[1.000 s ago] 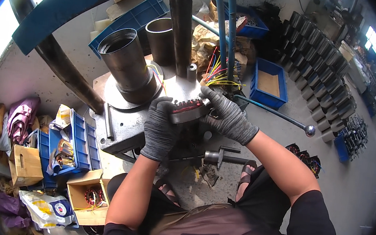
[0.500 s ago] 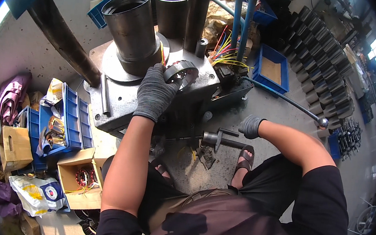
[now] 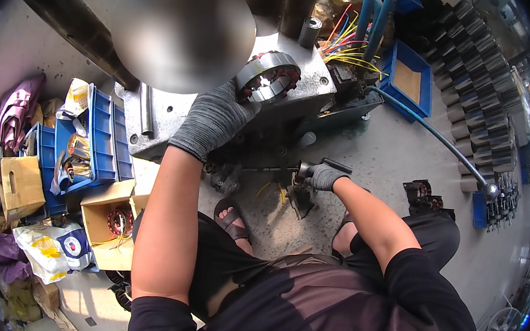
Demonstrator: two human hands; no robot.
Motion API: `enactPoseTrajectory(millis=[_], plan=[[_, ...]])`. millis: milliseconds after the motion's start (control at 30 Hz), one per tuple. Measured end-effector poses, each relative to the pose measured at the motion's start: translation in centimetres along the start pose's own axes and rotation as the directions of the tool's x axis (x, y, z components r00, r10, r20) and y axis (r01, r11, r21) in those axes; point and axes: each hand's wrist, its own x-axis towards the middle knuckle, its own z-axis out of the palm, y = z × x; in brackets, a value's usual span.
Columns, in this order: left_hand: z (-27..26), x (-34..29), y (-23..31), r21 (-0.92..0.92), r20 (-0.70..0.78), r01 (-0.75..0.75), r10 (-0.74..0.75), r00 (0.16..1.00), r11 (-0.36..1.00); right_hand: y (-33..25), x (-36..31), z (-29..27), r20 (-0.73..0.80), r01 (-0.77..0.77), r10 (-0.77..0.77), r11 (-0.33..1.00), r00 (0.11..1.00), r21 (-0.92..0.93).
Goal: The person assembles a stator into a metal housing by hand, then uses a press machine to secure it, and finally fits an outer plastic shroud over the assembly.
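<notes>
My left hand, in a grey knitted glove, is closed on a motor stator, a silvery ring with dark red insulation and windings inside. It tilts on edge above the metal press table; whether it touches the table I cannot tell. Lower and to the right, my gloved right hand wraps round a metal crank handle at the end of a shaft below the table. The handle's bar sticks out past the fingers. A round blurred patch hides the area just beyond my left hand.
Coloured wires rise beside blue posts at the table's right. A long lever with a ball end reaches right. Blue crates and a cardboard box holding a wound stator stand left. Stacked metal cylinders fill the far right.
My right hand has moved left from above my knee onto the crank handle. My left hand still holds the stator, and the view has shifted. The blurred patch now covers the upright cylinder.
</notes>
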Motion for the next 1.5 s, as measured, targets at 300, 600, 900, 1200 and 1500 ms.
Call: enactPoseTrajectory(millis=[300,600,900,1200,1500], plan=[[-0.7,-0.8,2.2,-0.062,-0.001,0.098,-0.099,0.995,0.993,-2.9,5.2,13.1,-0.09,-0.146,0.131,0.973,0.987,-0.181],[-0.1,-1.1,2.2,-0.243,-0.003,0.114,-0.118,0.993,0.963,-4.8,5.3,12.6,-0.354,-0.402,0.478,0.876,0.804,0.268],[0.6,-0.6,2.6,-0.013,-0.225,-0.155,0.149,0.963,0.988,-3.3,4.8,14.1,-0.301,-0.254,0.5,0.767,0.812,0.589],[0.8,-0.4,3.2,0.061,-0.249,-0.186,0.196,0.948,0.981,-6.1,-15.5,-6.7,-0.112,-0.019,0.078,0.891,0.991,0.454],[3.4,0.1,2.6,0.016,-0.206,-0.209,0.208,0.956,0.978,-7.3,-24.3,-14.5,-0.416,0.379,-0.123,0.691,0.901,0.616]])
